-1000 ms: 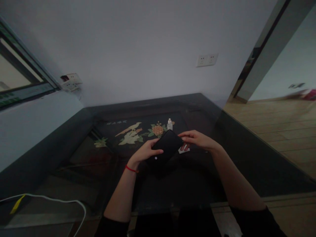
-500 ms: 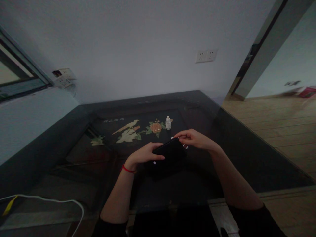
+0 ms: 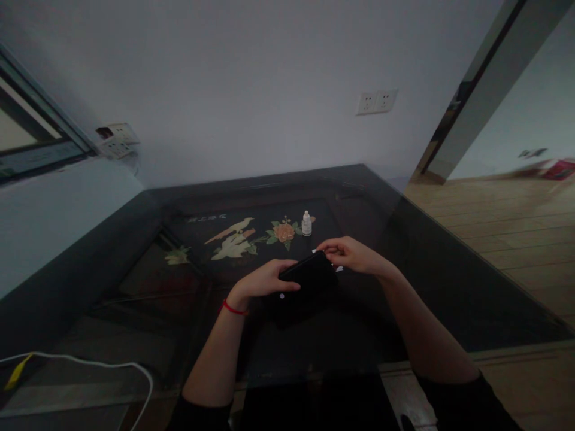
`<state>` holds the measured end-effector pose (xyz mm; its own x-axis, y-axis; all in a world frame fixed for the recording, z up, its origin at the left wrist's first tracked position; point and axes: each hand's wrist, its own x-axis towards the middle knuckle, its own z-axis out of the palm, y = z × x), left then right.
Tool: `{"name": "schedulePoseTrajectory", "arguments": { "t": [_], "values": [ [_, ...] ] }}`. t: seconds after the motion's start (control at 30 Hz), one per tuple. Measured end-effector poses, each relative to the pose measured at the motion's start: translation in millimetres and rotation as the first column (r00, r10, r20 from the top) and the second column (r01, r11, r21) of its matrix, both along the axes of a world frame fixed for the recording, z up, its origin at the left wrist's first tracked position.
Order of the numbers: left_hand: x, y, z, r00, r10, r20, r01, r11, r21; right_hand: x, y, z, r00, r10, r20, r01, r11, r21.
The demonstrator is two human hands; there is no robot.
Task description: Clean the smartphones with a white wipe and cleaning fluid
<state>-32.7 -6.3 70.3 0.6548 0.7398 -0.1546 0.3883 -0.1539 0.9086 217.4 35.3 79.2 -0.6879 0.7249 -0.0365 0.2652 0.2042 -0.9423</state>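
My left hand (image 3: 265,279) is closed round the left end of a flat black rectangular object (image 3: 314,274), with the thumb across its near face. The object is tilted above the dark tabletop, and its exact kind is too dark to make out. At its far right corner, the fingers of my right hand (image 3: 353,254) are pinched together and touch the edge. Small bits of something white (image 3: 339,269) stick out beside these fingers; most of it is hidden. A small white dropper bottle (image 3: 306,225) stands upright on the table, beyond both hands.
The dark glossy table (image 3: 431,281) has a bird-and-flower picture (image 3: 233,245) on its top. Behind it rises a pale wall with a double socket (image 3: 376,102); another socket (image 3: 117,140) is at the left corner. A white cable (image 3: 85,360) runs along the lower left.
Both hands keep almost the same hold and place on the black object. The view has shifted very slightly; the bottle stands where it was.
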Motion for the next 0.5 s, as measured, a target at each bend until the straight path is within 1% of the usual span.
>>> {"name": "schedulePoseTrajectory", "arguments": {
  "t": [0.13, 0.23, 0.5],
  "values": [
    [-2.4, 0.0, 1.3, 1.0, 0.014, -0.019, -0.013, 1.0, 0.012, -2.0, 0.9, -3.5, 1.0, -0.021, -0.012, 0.021, 1.0, 0.004],
    [-4.5, 0.4, 1.6, 1.0, 0.004, -0.013, -0.004, 1.0, -0.016, -2.8, 1.6, -4.9, 1.0, -0.01, -0.015, 0.01, 1.0, -0.018],
    [-4.9, 0.4, -3.6, 0.999, 0.002, 0.032, 0.0, 0.998, -0.064, -3.4, 1.2, -0.2, 1.0, -0.011, -0.026, 0.011, 1.0, -0.006]
  ]
}}
